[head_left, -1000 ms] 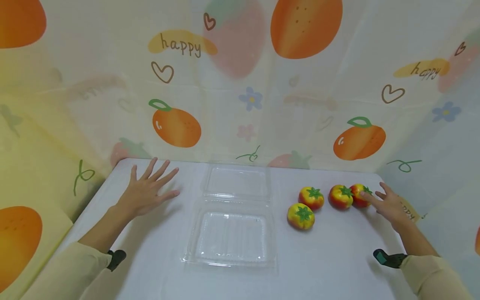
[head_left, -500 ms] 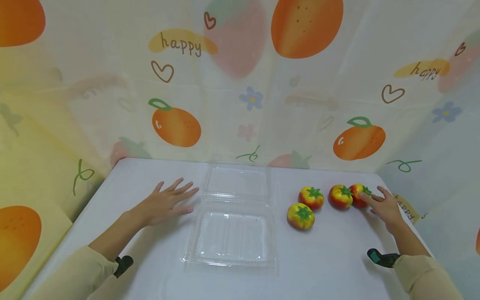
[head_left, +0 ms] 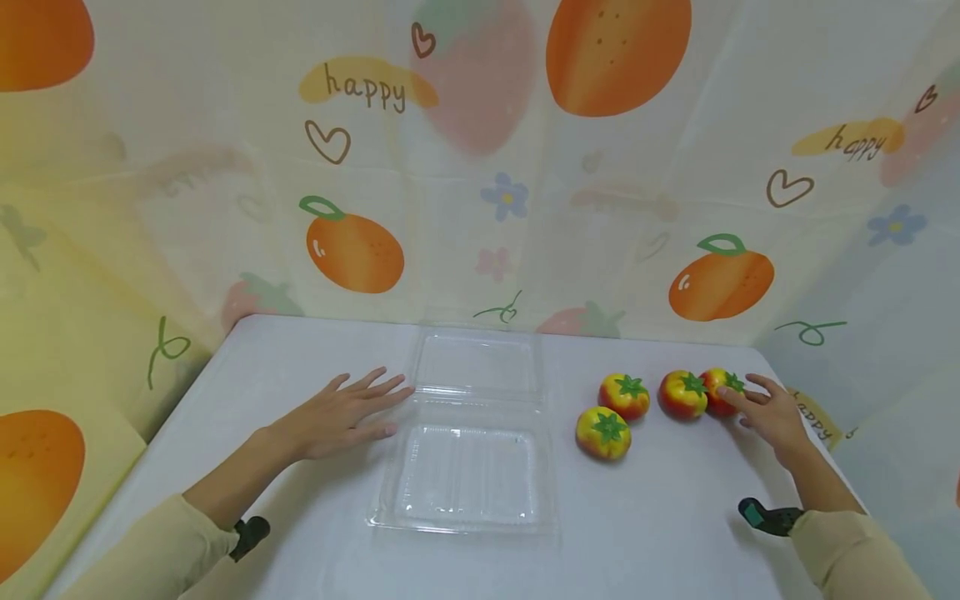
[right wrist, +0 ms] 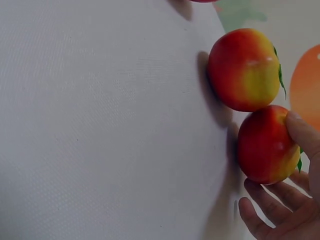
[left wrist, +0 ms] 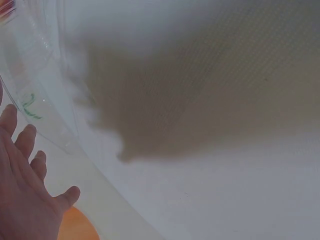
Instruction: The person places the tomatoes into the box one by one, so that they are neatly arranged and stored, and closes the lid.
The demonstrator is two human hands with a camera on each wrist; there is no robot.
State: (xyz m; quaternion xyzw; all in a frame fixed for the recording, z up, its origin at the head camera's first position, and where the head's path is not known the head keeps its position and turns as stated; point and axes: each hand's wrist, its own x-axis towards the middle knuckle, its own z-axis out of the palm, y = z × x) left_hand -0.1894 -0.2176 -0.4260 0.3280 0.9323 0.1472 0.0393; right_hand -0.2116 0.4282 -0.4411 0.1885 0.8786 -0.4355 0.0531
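Observation:
My left hand (head_left: pixel 333 421) is spread with straight fingers beside the left edge of a clear plastic clamshell box (head_left: pixel 461 527); it holds nothing, and its shadow falls on the table. The box lies unfolded, lid at the back. At the far right my right hand (head_left: pixel 772 421) holds the rightmost red-and-yellow tomato (right wrist: pixel 265 145), thumb on one side and fingertips at the other. That tomato rests on the table against a second tomato (head_left: pixel 681 395). Two more, a rear tomato (head_left: pixel 621 400) and a front tomato (head_left: pixel 600 437), sit nearer the box.
A white cloth covers the table (head_left: pixel 645 533). Behind it and at both sides hangs a fruit-printed curtain (head_left: pixel 525 250). A dark strap device (head_left: pixel 772 517) is on the right wrist and another dark device (head_left: pixel 251 537) on the left.
My left hand has come down and to the right, toward the box. My right hand's fingers have lowered around the rightmost tomato and then stayed there. The tomatoes and box have kept their places.

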